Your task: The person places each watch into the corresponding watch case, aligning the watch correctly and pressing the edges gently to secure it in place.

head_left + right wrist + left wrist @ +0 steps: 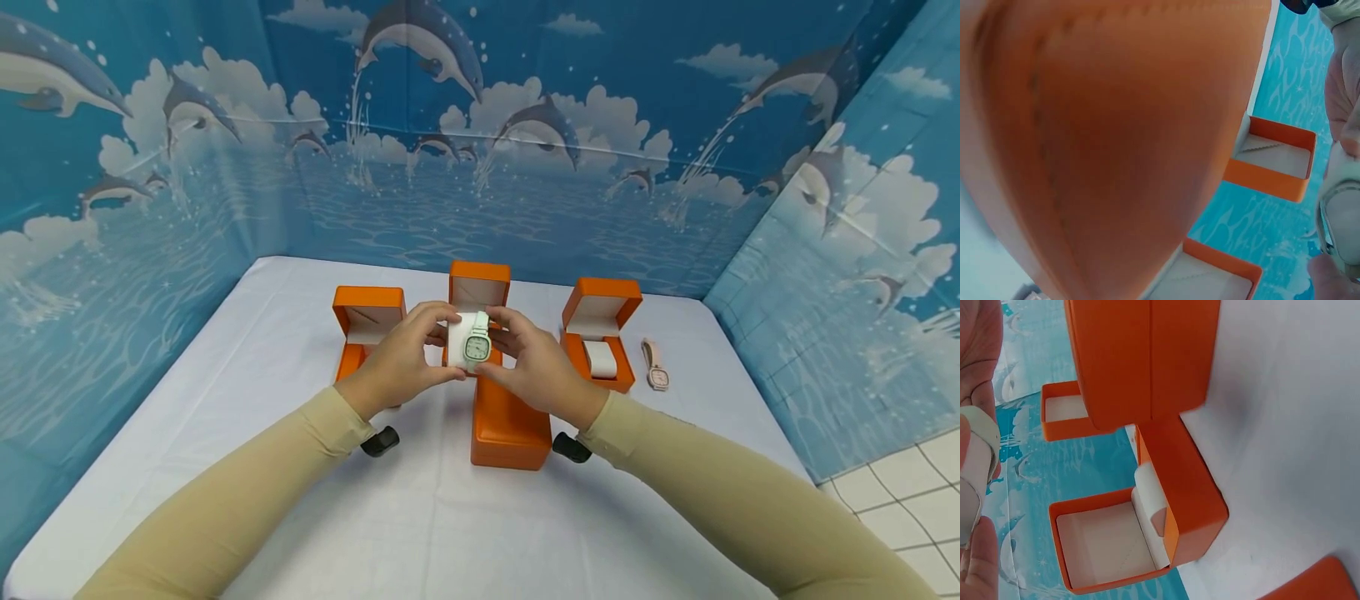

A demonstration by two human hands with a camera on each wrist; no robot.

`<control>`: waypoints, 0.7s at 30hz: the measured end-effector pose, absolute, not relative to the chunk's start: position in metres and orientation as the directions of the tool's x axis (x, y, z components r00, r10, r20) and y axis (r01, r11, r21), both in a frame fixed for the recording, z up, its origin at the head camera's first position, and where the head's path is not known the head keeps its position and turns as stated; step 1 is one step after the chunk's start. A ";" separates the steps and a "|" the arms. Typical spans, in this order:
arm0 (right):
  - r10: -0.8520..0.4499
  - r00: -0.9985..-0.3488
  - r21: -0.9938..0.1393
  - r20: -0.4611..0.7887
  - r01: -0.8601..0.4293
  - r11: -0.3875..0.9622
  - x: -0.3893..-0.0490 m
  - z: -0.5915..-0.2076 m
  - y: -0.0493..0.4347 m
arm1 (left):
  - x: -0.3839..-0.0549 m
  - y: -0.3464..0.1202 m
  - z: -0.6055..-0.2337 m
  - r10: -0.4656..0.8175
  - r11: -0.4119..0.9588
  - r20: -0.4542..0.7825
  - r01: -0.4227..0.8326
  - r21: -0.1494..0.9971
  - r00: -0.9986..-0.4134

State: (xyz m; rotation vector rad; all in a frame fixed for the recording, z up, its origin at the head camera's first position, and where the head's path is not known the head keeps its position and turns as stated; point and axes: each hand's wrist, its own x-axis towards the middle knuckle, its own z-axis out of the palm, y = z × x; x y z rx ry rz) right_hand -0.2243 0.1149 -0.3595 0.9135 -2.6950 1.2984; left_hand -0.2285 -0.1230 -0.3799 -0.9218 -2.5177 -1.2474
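Observation:
Both hands are raised over the table's middle, holding one white watch cushion (455,343) between them. Strapped round the cushion is a pale mint-green watch (477,347) with a rounded square dial, its face turned up. My left hand (401,354) grips the cushion's left side between thumb and fingers. On the other side, my right hand (546,365) pinches the watch-and-cushion end, thumb near the bottom and index finger near the top. Behind them stands an open orange watch box (480,273), its lower part mostly hidden by the hands.
To the left is another open orange box (369,310), partly covered by my left hand. An open box (602,288) at right holds a white cushion (600,359). Beside it lies a pink watch (656,367). A closed orange box (512,425) stands between my forearms.

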 end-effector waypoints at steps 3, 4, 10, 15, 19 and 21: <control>-0.505 -0.821 -0.703 0.264 -0.523 0.482 -0.225 -0.361 0.115 | -0.229 -0.123 -0.381 0.442 0.446 0.413 0.594 0.669 -0.797; -0.511 -0.816 -0.698 0.269 -0.531 0.481 -0.225 -0.361 0.116 | -0.229 -0.123 -0.381 0.439 0.443 0.413 0.592 0.673 -0.798; -0.552 -0.797 -0.640 0.245 -0.561 0.526 -0.229 -0.358 0.118 | -0.229 -0.123 -0.380 0.428 0.444 0.406 0.579 0.684 -0.807; -0.573 -0.784 -0.562 0.240 -0.594 0.576 -0.231 -0.357 0.117 | -0.229 -0.122 -0.379 0.438 0.448 0.391 0.574 0.686 -0.809; -0.587 -0.763 -0.555 0.269 -0.621 0.553 -0.231 -0.357 0.117 | -0.230 -0.122 -0.377 0.451 0.446 0.382 0.574 0.687 -0.807; -0.586 -0.760 -0.561 0.282 -0.626 0.542 -0.230 -0.357 0.117 | -0.231 -0.123 -0.377 0.457 0.439 0.379 0.574 0.691 -0.805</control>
